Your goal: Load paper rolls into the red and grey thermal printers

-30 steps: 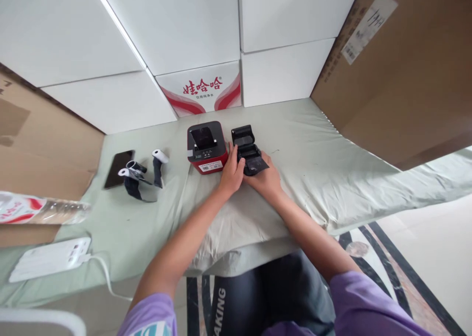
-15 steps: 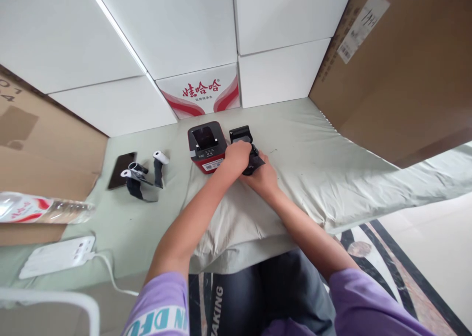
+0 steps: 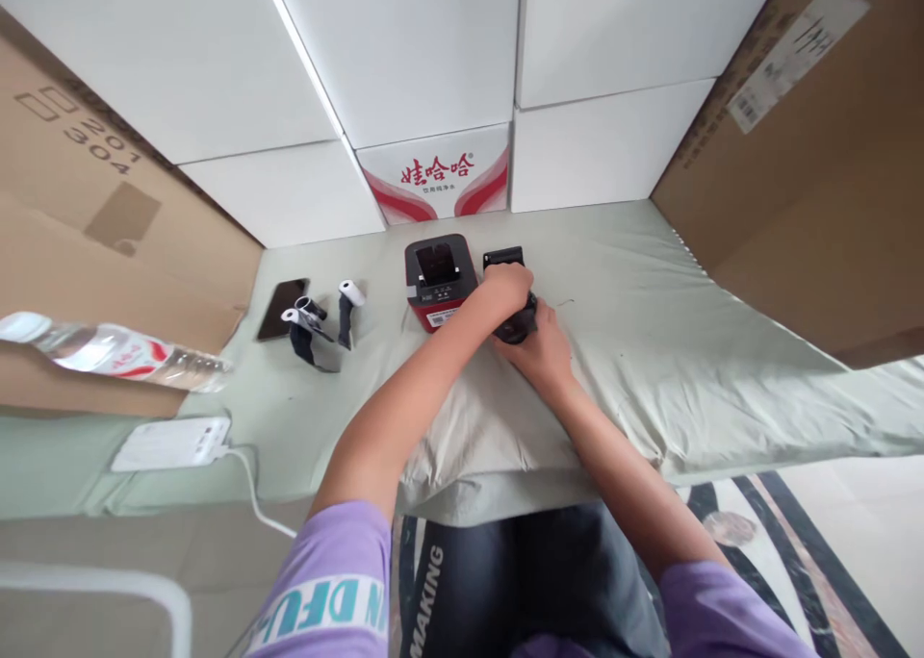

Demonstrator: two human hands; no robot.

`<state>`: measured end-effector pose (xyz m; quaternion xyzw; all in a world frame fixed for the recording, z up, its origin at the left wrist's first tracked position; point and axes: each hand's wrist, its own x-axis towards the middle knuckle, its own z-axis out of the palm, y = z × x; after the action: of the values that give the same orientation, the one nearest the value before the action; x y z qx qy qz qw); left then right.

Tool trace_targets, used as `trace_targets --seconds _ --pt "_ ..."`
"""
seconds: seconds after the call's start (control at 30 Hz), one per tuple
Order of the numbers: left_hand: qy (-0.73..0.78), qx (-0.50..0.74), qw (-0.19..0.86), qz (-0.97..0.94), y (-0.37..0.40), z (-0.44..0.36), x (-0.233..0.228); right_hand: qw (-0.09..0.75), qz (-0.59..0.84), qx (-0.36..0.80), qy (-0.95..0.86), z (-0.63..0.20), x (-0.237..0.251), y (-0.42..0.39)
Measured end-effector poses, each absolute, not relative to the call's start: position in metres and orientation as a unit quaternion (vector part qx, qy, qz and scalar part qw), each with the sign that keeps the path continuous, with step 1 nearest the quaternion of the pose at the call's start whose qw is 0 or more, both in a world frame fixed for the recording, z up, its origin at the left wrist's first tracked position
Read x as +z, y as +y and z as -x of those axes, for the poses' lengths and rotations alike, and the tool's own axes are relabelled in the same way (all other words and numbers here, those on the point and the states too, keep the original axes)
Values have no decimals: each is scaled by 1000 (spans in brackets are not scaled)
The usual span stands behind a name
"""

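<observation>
**Two hands on a black device**

Both hands meet on the black device [image 3: 514, 292] lying on the pale green sheet [image 3: 650, 350]. The left hand [image 3: 505, 288] is curled over its top, fingers closed on it; the right hand [image 3: 543, 345] grips it from the near side, fingers wrapped round the lower end. Most of the device is hidden under them. Just beside it, to the left, stands a red printer [image 3: 439, 278]. Further left lie two small white-capped gadgets [image 3: 321, 316] and a dark phone [image 3: 283, 295]. Nearer the sheet's left edge are a white power strip [image 3: 171, 443] and a water bottle [image 3: 108, 350]. White boxes [image 3: 433, 52] are stacked behind.
</observation>
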<state>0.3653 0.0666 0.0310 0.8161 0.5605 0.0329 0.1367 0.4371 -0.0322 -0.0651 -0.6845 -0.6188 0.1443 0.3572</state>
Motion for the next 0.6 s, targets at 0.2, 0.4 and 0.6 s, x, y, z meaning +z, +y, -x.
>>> trace_targets --seconds 0.2,0.4,0.6 --pt "517 8 130 -846 39 -314 77 314 692 157 -631 -440 -60 -34" --pt "490 243 302 -781 17 -195 98 329 701 158 -612 -435 -52 -33" --pt "652 389 278 -588 23 -78 84 329 706 160 -606 -434 -52 -32"
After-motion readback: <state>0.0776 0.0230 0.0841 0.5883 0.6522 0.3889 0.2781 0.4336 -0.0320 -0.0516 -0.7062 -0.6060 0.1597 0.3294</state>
